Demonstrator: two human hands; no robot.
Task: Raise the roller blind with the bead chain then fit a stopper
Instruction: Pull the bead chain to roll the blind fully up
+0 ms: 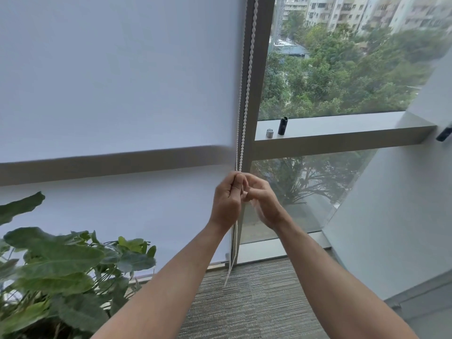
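A white roller blind (pixel 117 77) covers the left window pane, its lower edge blurred just above the grey crossbar. The white bead chain (pixel 247 94) hangs in two strands along the window post at the blind's right edge. My left hand (pixel 226 201) grips the chain with curled fingers just below the crossbar. My right hand (pixel 263 199) is right beside it, fingertips pinching at the chain where the two hands meet. Below the hands the chain loop (pixel 232 255) dangles toward the floor. I cannot make out a stopper.
A small silver cylinder (pixel 269 133) and a black cylinder (pixel 283 126) stand on the right window ledge (pixel 342 128). A large leafy plant (pixel 61 272) fills the lower left. Grey carpet (pixel 244 302) lies below, and a white wall (pixel 391 216) angles in on the right.
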